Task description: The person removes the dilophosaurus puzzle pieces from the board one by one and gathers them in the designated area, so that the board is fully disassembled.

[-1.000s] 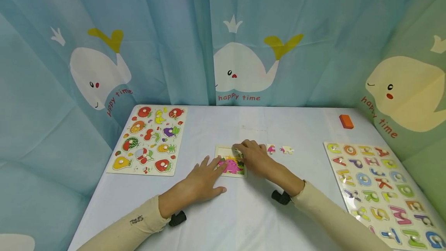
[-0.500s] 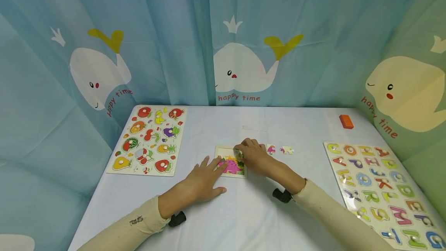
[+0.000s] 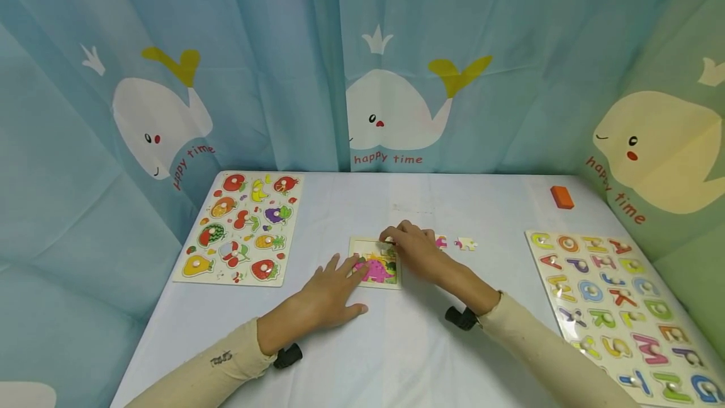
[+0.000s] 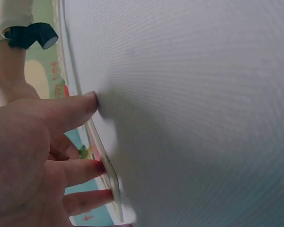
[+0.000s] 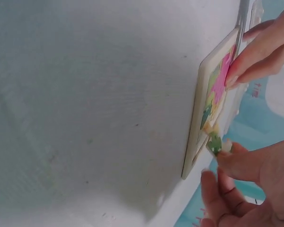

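You seem to be at the fitting step: a jigsaw piece is being brought into its gap in the puzzle tray. Your right hand is over the tray's far right corner, with a narrow grip: thumb and finger pinch a green piece. From the right wrist view the piece tilts over the tray's recess; whether its edge meets the tray floor, you cannot tell from here. Your left hand is at the tray's left side, fingers spread and gripping nothing, fingertips touching the frame and the edge of the pink dinosaur picture, apparently to keep the tray from sliding.

The near part of the tray is filled by the dinosaur; its far left part shows bare wood. To the right of the tray, just beyond your right hand, lie a pink loose piece, partly hidden by that hand, and a pale-yellow loose piece farther right, so the puzzle looks more than half done.

The next move calls for turning the green piece until its tabs line up with the pieces nearer you, then pressing it flat, while your left hand keeps the tray steady. Pressed while tilted, it could lift its neighbours.
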`<state>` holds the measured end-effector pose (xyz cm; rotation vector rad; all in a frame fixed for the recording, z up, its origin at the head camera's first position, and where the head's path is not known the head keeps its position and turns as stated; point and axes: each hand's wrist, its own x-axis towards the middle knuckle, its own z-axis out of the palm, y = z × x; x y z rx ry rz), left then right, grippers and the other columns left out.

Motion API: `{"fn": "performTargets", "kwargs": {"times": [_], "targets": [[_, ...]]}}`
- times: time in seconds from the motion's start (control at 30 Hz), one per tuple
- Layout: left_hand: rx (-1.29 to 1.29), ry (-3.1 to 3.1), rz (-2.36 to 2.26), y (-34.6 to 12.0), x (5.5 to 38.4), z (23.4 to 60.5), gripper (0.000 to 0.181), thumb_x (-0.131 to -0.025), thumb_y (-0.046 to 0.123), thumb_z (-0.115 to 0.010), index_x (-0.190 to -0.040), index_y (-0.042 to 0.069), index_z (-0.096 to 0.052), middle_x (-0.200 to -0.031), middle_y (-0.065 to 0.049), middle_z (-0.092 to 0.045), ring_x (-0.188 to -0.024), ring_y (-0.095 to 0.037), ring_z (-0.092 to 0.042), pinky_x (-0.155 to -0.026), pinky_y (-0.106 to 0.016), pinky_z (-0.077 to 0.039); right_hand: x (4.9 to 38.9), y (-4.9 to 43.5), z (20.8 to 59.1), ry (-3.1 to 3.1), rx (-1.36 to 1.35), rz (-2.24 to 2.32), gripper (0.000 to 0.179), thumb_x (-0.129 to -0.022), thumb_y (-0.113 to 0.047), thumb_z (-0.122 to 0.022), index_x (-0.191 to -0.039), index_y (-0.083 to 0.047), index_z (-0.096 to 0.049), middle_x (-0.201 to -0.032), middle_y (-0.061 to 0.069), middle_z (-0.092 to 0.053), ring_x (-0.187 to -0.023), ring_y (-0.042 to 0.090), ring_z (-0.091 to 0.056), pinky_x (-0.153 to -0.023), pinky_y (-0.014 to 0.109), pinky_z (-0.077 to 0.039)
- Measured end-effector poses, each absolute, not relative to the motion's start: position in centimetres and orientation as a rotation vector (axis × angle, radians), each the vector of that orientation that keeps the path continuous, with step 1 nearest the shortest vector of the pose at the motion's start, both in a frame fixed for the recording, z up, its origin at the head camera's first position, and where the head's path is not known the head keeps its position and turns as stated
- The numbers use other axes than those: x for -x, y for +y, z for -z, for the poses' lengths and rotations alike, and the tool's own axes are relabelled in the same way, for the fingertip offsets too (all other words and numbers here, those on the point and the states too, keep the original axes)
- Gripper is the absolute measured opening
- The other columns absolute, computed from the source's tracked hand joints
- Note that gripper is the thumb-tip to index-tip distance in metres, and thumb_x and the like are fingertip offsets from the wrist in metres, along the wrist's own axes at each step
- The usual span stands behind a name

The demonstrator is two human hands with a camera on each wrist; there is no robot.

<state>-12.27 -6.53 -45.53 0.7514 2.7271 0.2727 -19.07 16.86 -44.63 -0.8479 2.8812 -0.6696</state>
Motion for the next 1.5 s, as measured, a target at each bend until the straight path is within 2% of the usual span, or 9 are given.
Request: {"fn": "performTargets", "kwargs": {"times": [0.2, 0.27, 0.37, 0.57, 0.8, 0.93, 1.13, 1.27, 1.5], "targets": [[-0.776, 2.74, -0.29, -6.6, 12.2, 45.3, 0.077, -0.099, 0.052, -0.069, -0.162, 0.015, -0.043, -0.17, -0.013, -0.036, -0.152, -0.049, -0.036, -0.112, -0.067, -0.044, 19.7, 17.6, 44.2, 2.772, 0.889, 0.871, 0.021, -0.101, 0.006, -0.063, -0.118, -0.006, -0.066, -0.103, 0.01, -0.066, -0.098, 0.026, -0.066, -0.09, 0.045, -0.054], [-0.785, 2.745, -0.306, -6.6, 12.2, 45.3, 0.077, -0.099, 0.05, -0.07, -0.162, 0.014, -0.044, -0.169, -0.014, -0.037, -0.151, -0.05, -0.037, -0.112, -0.068, -0.044, 20.1, 18.2, 43.8, 2.742, 0.878, 0.94, 0.017, -0.101, 0.006, -0.063, -0.114, -0.003, -0.066, -0.103, 0.01, -0.067, -0.097, 0.025, -0.066, -0.087, 0.043, -0.058], [-0.791, 2.747, -0.319, -6.7, 12.1, 45.4, 0.076, -0.099, 0.05, -0.07, -0.162, 0.014, -0.044, -0.169, -0.014, -0.037, -0.151, -0.051, -0.037, -0.112, -0.068, -0.044, 20.5, 19.6, 42.8, 2.737, 0.789, 1.017, 0.01, -0.102, 0.004, -0.064, -0.109, -0.001, -0.068, -0.103, 0.01, -0.068, -0.096, 0.023, -0.065, -0.086, 0.04, -0.058], [-0.773, 2.741, -0.33, -6.7, 12.1, 45.4, 0.077, -0.1, 0.051, -0.069, -0.163, 0.015, -0.043, -0.17, -0.013, -0.035, -0.153, -0.05, -0.035, -0.114, -0.068, -0.042, 21.3, 25.1, 40.3, 2.763, 0.591, 1.057, 0.011, -0.103, -0.001, -0.064, -0.112, 0.0, -0.07, -0.104, 0.012, -0.071, -0.093, 0.026, -0.066, -0.074, 0.028, -0.054], [-0.764, 2.735, -0.334, -6.7, 12.1, 45.3, 0.076, -0.1, 0.05, -0.069, -0.162, 0.015, -0.043, -0.17, -0.014, -0.035, -0.153, -0.05, -0.034, -0.114, -0.068, -0.041, 21.9, 33.0, 39.2, 2.668, 0.484, 0.948, 0.013, -0.105, -0.007, -0.063, -0.114, 0.001, -0.07, -0.108, 0.012, -0.07, -0.105, 0.027, -0.066, -0.082, 0.023, -0.054], [-0.765, 2.737, -0.34, -6.7, 12.0, 45.3, 0.076, -0.1, 0.049, -0.069, -0.162, 0.014, -0.044, -0.17, -0.014, -0.035, -0.153, -0.05, -0.034, -0.114, -0.069, -0.041, 22.1, 36.2, 40.0, 2.601, 0.392, 0.908, 0.017, -0.105, -0.009, -0.063, -0.116, 0.004, -0.067, -0.11, 0.012, -0.068, -0.101, 0.02, -0.061, -0.08, 0.023, -0.052], [-0.757, 2.728, -0.354, -6.7, 12.0, 45.0, 0.075, -0.1, 0.047, -0.07, -0.162, 0.015, -0.043, -0.17, -0.014, -0.035, -0.154, -0.05, -0.033, -0.115, -0.069, -0.039, 22.0, 37.6, 41.5, 2.536, 0.338, 0.92, 0.019, -0.103, -0.006, -0.063, -0.116, 0.008, -0.065, -0.106, 0.012, -0.065, -0.093, 0.014, -0.054, -0.076, 0.023, -0.049], [-0.758, 2.726, -0.357, -6.7, 11.9, 45.0, 0.075, -0.1, 0.047, -0.07, -0.162, 0.014, -0.043, -0.17, -0.014, -0.035, -0.154, -0.05, -0.033, -0.115, -0.069, -0.039, 22.1, 37.5, 42.4, 2.58, 0.321, 0.896, 0.017, -0.102, -0.003, -0.064, -0.113, 0.009, -0.066, -0.102, 0.012, -0.064, -0.091, 0.016, -0.052, -0.074, 0.024, -0.047], [-0.767, 2.73, -0.367, -6.7, 11.9, 45.0, 0.075, -0.1, 0.047, -0.071, -0.162, 0.013, -0.044, -0.17, -0.015, -0.035, -0.153, -0.05, -0.033, -0.115, -0.069, -0.04, 21.9, 36.8, 43.4, 2.704, 0.301, 0.755, 0.011, -0.101, -0.002, -0.065, -0.108, 0.007, -0.066, -0.097, 0.015, -0.066, -0.087, 0.022, -0.055, -0.075, 0.034, -0.047]]}}
